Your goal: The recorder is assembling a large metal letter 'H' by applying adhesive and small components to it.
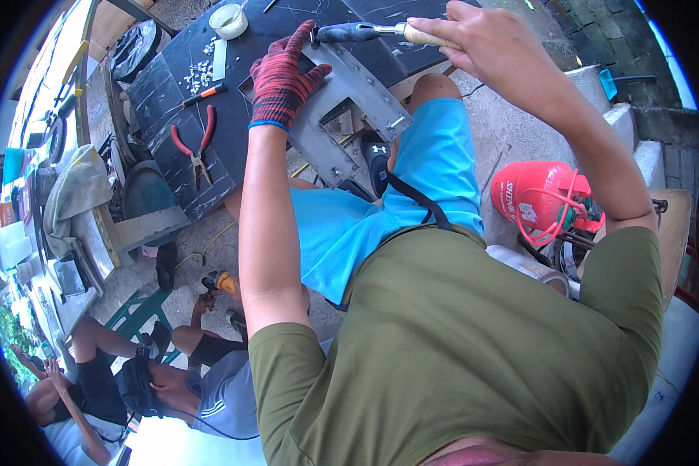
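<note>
My left hand [283, 81] wears a red and black knit glove. Its fingers are spread along the edge of a grey metal frame [311, 124] with a rectangular cutout, tilted over the table edge near my knees. In my right hand [474, 39], bare, is the wooden handle of what looks like a soldering iron [349, 33]. The dark tip of this tool meets the frame's upper corner, right beside my left index finger. To the left, red-handled pliers [198, 151] lie with jaws toward me, below an orange and black pen-like tool [204, 96].
The dark marbled table [151, 97] carries small pale pieces [200, 74] and a round pale container [229, 21]. A red gas cylinder [532, 198] stands at right. Lower left, two people sit; one person's hand is beside a yellow power tool [224, 283]. Cluttered shelving [93, 225] fills the left.
</note>
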Action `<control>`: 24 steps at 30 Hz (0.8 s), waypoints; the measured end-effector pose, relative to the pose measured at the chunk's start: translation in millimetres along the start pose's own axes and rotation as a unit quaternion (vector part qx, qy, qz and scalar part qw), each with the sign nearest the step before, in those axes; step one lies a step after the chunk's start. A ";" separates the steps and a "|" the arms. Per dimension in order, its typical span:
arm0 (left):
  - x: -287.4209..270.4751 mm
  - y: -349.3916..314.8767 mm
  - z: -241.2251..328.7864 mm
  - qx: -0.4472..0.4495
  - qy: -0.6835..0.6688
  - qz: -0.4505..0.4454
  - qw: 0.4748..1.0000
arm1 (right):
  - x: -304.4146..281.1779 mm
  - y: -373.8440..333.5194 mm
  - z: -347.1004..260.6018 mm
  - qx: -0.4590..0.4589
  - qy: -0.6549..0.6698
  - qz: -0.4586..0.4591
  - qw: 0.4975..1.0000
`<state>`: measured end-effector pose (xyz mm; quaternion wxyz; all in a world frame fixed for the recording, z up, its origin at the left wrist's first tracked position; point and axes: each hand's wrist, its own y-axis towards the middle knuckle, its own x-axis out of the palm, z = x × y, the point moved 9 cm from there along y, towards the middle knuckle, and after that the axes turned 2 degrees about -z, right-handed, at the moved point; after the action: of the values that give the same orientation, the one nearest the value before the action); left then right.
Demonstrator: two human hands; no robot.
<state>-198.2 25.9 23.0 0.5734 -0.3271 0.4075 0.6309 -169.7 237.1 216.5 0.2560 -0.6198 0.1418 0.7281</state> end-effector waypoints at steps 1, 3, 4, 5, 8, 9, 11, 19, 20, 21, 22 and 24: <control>-0.4 0.1 1.0 0.001 0.000 0.000 1.000 | -0.4 -0.7 -0.3 0.001 0.000 0.000 1.000; -0.6 0.9 1.7 -0.004 0.000 -0.004 1.000 | -6.9 -2.1 -4.6 -0.021 0.005 0.035 0.999; -1.0 1.1 1.6 -0.004 0.000 -0.005 1.000 | -6.4 -2.0 -4.9 -0.020 0.006 0.035 0.999; -0.7 1.3 1.0 -0.006 -0.003 -0.009 1.000 | -7.0 -2.1 -5.8 -0.023 0.005 0.043 0.999; -0.8 0.8 1.5 -0.007 -0.006 -0.010 1.000 | -8.3 -1.8 -7.1 -0.021 -0.001 0.052 0.998; -1.3 0.5 2.1 -0.006 -0.006 -0.006 1.000 | -8.7 -1.4 -7.2 -0.018 -0.007 0.053 0.998; -0.8 0.2 1.4 -0.006 -0.004 -0.006 1.000 | -7.5 0.5 -7.6 -0.007 -0.015 0.037 0.999; -1.1 -0.4 2.4 -0.004 -0.002 -0.007 1.000 | -9.5 1.5 -8.4 -0.016 -0.005 0.044 0.999; -2.0 0.0 2.9 -0.005 -0.007 -0.009 1.000 | -11.5 1.0 -9.1 -0.014 -0.006 0.044 0.999; -2.8 0.4 3.5 -0.005 -0.012 -0.011 1.000 | -13.3 0.4 -9.7 -0.012 -0.006 0.044 0.999; -2.3 0.7 2.5 -0.005 -0.012 -0.011 1.000 | -13.5 1.4 -10.1 -0.012 -0.006 0.044 0.999; -1.9 0.9 1.1 -0.006 -0.005 -0.011 1.000 | -10.3 3.5 -9.4 -0.003 -0.015 0.021 1.000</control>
<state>-198.7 25.9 25.3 0.5802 -0.3316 0.3970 0.6291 -162.8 227.3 224.4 0.2407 -0.6066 0.1484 0.7430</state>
